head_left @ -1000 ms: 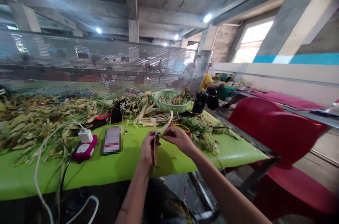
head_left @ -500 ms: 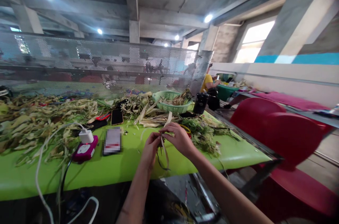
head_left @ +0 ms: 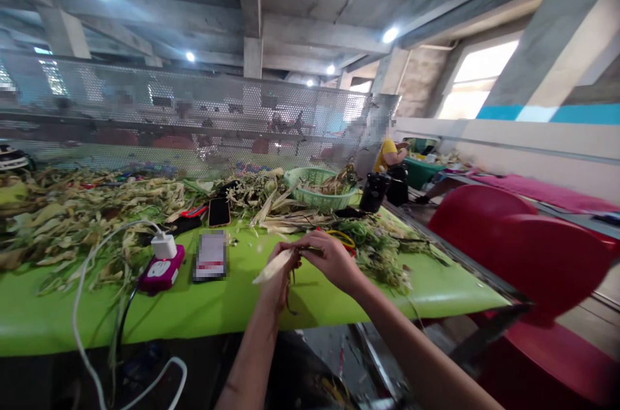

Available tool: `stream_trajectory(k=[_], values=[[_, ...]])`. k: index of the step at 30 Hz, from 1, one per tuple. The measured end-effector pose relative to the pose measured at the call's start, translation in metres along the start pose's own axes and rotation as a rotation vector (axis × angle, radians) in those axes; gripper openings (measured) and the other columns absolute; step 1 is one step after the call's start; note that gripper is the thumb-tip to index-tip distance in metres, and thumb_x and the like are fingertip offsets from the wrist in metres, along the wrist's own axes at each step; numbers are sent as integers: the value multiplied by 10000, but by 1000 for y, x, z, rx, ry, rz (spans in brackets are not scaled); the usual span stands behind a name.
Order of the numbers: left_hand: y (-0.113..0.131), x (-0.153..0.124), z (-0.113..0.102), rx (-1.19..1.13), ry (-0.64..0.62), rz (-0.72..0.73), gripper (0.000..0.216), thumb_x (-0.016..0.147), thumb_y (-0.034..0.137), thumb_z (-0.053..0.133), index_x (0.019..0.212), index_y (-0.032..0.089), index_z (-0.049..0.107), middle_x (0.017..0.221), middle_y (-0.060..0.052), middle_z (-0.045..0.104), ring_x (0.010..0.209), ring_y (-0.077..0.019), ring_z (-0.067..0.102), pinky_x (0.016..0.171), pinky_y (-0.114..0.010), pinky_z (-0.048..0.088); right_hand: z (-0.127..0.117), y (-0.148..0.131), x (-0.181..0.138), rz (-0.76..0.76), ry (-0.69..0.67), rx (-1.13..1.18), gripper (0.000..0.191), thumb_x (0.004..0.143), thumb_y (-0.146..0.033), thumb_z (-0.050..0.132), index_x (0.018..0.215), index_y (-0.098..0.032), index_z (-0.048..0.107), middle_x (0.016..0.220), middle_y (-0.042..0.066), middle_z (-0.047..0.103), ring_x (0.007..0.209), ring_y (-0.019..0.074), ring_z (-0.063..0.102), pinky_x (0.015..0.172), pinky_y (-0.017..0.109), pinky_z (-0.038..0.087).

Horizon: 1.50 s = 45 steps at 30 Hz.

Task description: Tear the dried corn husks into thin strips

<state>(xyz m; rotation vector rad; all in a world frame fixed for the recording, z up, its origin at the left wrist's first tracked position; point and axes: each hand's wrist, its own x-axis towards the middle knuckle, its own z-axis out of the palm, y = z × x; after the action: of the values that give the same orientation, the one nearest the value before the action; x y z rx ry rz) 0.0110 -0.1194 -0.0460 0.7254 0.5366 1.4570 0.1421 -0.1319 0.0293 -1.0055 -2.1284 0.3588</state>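
Close together above the front of the green table, my left hand (head_left: 279, 277) and my right hand (head_left: 330, 256) meet at the fingertips. Both are closed on a pale dried leaf strip (head_left: 272, 267), whose broad tapered end points left across my left hand. Thin darker strands (head_left: 290, 303) hang below my fingers. The exact spot where the fingertips pinch is small and partly hidden. Just behind my right hand lies something with yellow loops (head_left: 346, 240), beside a heap of green plant strands (head_left: 375, 248).
Dried leaves (head_left: 62, 216) cover the left of the table (head_left: 217, 316). A green basket (head_left: 322, 200), black tumbler (head_left: 374, 192), phone (head_left: 219, 212), blurred pack (head_left: 210, 257) and purple power socket (head_left: 162, 271) with cables stand around. Red chairs (head_left: 542, 242) are at right; a person in yellow (head_left: 389, 153) sits beyond.
The pale strip, which stood up behind my fingers with an end hanging down, now lies folded over to the left across my left hand. The view has shifted slightly.
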Motion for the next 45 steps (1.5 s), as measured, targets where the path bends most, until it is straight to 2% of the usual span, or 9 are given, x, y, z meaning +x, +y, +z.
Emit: stream_trajectory(k=[2,5,10,16,23,29,32,36,45], values=[[1,0,0,19,27,-27,344,557,314,817,785,162,608,762,-3,626,681,-112,545,660,-240,412,2,1,-2,-12,-7,-3,250,849,-179,562,1048,-240,701,993,70,674,933,209,612,838,318,469],[2,-2,0,7,21,-33,346,585,318,810,802,169,586,758,2,622,690,-113,553,658,-235,410,3,3,-4,27,75,-54,255,814,-143,582,1037,-233,667,1002,58,655,915,199,611,822,300,466],[1,-1,1,-30,-65,-37,309,645,330,769,815,174,563,678,18,582,628,-106,532,610,-229,393,1,5,-6,80,169,-179,158,777,-135,601,908,-220,623,942,39,609,785,167,610,727,268,472],[-3,3,-1,81,-183,-45,313,769,440,586,672,142,583,571,-4,511,527,-101,426,535,-247,335,-3,4,-4,30,149,-180,86,811,-195,588,885,-222,622,905,49,614,817,188,599,731,283,471],[-1,2,0,143,-118,-37,364,724,515,626,720,153,590,584,8,491,534,-103,409,545,-253,326,-3,9,-4,21,126,-146,101,838,-267,580,899,-215,641,898,66,645,823,203,605,745,301,469],[3,-1,3,120,-79,51,373,712,533,657,722,187,518,594,33,477,540,-105,390,544,-248,325,2,17,-9,118,110,-163,103,821,-297,597,857,-212,644,820,42,668,733,192,601,672,287,450],[1,1,1,174,3,112,342,731,502,652,694,187,523,576,40,447,541,-102,371,541,-245,301,11,16,-13,143,91,-119,100,828,-282,585,829,-210,654,770,36,672,697,189,596,643,283,442],[-2,7,-3,210,93,103,396,698,542,661,624,173,535,531,39,421,523,-99,355,519,-248,262,23,7,-16,123,102,-139,98,836,-255,564,813,-214,650,764,43,678,683,192,596,640,290,443],[1,4,-5,199,141,176,394,714,570,654,713,187,565,605,27,501,570,-115,429,569,-244,345,13,14,-32,136,53,-146,219,844,-239,551,1041,-245,645,954,48,687,826,210,627,728,296,470]])
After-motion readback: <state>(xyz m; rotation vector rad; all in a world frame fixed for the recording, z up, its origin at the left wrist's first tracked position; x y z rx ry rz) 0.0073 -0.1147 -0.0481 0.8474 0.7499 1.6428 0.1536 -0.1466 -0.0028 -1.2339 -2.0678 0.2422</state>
